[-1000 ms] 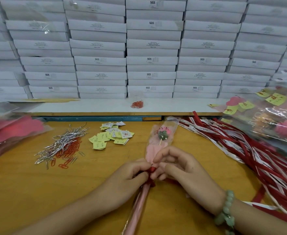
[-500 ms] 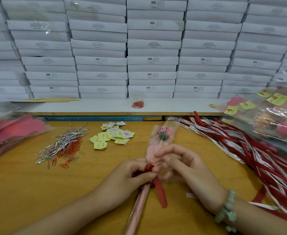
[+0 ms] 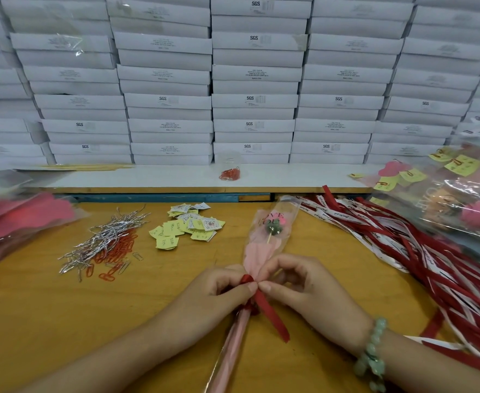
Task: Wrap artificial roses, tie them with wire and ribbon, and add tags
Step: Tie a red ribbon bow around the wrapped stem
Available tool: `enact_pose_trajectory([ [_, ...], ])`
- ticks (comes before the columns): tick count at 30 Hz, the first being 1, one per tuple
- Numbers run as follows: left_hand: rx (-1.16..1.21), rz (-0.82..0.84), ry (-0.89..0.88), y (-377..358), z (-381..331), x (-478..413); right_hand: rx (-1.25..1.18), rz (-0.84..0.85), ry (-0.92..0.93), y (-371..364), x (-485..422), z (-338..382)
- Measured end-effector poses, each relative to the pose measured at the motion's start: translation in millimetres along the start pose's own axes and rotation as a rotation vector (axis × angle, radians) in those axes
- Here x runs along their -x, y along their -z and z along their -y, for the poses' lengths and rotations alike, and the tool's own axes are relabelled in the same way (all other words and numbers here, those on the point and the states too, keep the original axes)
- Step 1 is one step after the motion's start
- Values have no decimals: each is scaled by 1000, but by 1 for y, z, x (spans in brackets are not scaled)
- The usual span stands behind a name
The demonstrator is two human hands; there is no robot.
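Newly freed, thin red satin ribbon [image 3: 271, 316] trails a tail to 5 o'clock; limp, slippery, I judge, so left hand [image 3: 216, 299] and right hand [image 3: 306, 290] pinch its loop at the neck of the cellophane-sleeved pink rose [image 3: 261, 251].

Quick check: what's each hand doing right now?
Left hand: pinches the red ribbon at the neck of the wrapped rose.
Right hand: pinches the same ribbon.

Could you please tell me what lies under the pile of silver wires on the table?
Red paper clips poke out from under the silver wires on the wooden table. How many more the pile covers cannot be seen.
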State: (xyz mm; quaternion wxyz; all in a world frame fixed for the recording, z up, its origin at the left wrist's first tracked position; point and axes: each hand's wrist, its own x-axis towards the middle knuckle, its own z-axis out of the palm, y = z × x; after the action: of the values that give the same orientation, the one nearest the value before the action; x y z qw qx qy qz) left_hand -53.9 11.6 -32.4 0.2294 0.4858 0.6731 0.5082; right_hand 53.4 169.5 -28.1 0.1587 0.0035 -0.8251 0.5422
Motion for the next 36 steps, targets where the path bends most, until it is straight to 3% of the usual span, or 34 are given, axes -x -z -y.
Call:
enact_pose_trajectory([
  [9,176,-158,105,6,5,-1,120,-43,-5,-4,2,2],
  [16,295,-208,80,7,3,1,152,-133,83,-2,4,8],
  [20,347,-224,66,6,2,2,160,-79,113,-4,6,11],
  [27,315,-182,4,4,-2,2,230,-119,132,-3,3,9],
  [36,225,-167,-52,2,-3,1,278,-38,147,-6,3,9],
])
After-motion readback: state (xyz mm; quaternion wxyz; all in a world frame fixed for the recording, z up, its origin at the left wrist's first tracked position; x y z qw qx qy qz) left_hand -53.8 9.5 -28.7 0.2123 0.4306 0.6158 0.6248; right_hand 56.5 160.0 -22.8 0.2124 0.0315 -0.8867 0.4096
